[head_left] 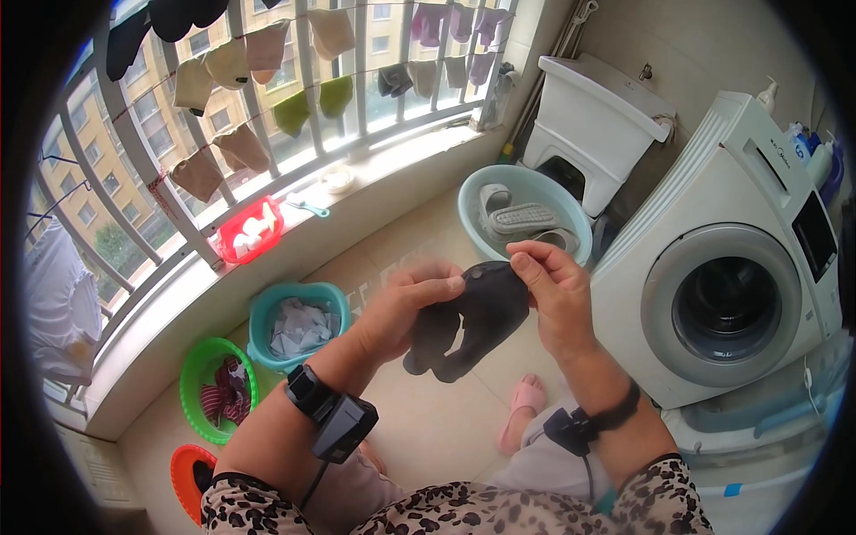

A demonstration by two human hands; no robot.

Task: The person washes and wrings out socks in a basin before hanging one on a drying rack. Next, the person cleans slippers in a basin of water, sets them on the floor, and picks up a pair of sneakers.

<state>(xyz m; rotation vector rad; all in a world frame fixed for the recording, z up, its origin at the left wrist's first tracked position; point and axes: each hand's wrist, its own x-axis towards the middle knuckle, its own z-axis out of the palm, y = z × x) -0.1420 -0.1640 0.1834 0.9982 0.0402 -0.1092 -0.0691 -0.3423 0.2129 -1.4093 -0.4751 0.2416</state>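
Note:
A pair of black socks [489, 314] hangs in front of me at chest height, the two feet dangling side by side with a small gap between them. My left hand [412, 303], slightly blurred, pinches the upper left edge between thumb and fingers. At the upper right, my right hand [557, 290] grips the cuff between thumb and forefinger. Dark wrist straps with small devices sit on both forearms. Several socks [266, 46] hang on lines along the window bars, some beige, some green and some purple.
A blue basin [470, 234] with slippers stands ahead, near a white sink [593, 111]. To the right is a washing machine [615, 276]. Teal [259, 312], green [189, 392] and red-orange [183, 486] basins line the left. A red basket [239, 254] rests on the ledge.

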